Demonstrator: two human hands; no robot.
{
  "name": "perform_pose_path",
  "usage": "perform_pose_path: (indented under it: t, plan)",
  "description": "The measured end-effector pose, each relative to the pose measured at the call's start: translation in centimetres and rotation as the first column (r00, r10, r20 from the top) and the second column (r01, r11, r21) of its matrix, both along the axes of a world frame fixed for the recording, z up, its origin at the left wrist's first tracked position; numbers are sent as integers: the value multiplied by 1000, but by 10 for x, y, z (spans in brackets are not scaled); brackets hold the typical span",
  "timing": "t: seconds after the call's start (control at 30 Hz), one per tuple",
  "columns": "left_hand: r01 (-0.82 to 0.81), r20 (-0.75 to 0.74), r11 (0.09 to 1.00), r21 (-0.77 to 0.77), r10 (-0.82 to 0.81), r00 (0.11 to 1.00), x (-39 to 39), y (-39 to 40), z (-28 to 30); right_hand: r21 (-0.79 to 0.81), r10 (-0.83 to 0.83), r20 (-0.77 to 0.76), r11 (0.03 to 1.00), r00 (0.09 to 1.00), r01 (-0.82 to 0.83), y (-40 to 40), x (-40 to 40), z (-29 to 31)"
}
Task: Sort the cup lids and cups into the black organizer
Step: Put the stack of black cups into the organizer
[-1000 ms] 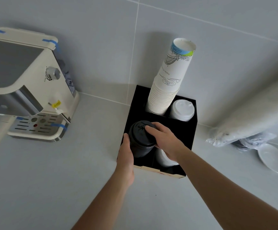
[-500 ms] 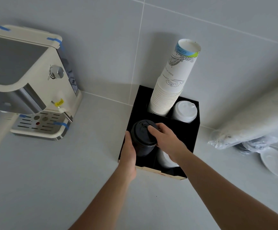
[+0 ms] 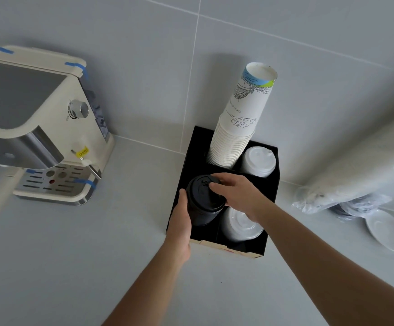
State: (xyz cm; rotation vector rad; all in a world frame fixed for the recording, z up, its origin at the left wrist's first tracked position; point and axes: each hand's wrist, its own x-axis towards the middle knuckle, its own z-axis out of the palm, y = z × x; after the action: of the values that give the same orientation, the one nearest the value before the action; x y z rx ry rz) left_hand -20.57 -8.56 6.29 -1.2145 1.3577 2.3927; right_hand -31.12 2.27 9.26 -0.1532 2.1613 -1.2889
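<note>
- The black organizer (image 3: 272, 184) stood on the grey counter (image 3: 73, 267) against the tiled wall, in the same spot as in the earlier frames; only the camera had drifted, so everything sat a little further right in view
- The stack of black lids (image 3: 203, 203) stood in the organizer's front-left compartment, rising above its rim, much as it had a second before
- The left hand (image 3: 182, 222) held the stack's left side, thumb up along the stack and the fingers hidden behind it; its grip looked unchanged
- The right hand (image 3: 236, 191) lay over the top of the stack, fingers curled over the uppermost lid; the fingertips had crept slightly further across the lid top than before
- A tall stack of white paper cups (image 3: 240, 128) leaned out of the back-left compartment, unmoved
- White lids (image 3: 258, 161) filled the back-right compartment, and clear lids (image 3: 240, 225) lay in the front-right one, partly under the right wrist
- A cream espresso machine (image 3: 33, 128) with blue tape strips stood to the left, well apart from the organizer
- A plastic sleeve of cups (image 3: 367, 165) lay at the right, with a white saucer (image 3: 386, 229) just beside it
</note>
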Motion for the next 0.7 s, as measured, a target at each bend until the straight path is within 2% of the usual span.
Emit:
perform_pose_path:
  t: [0.43, 0.7]
  plan:
    - [6, -27, 1000, 11, -6, 1000, 8, -11, 5, 19, -29, -62, 999, 998, 30, 11, 4, 2]
    - [114, -60, 979, -167, -125, 990, 16, -13, -3, -96, -13, 12, 995, 1000, 14, 8, 9, 4]
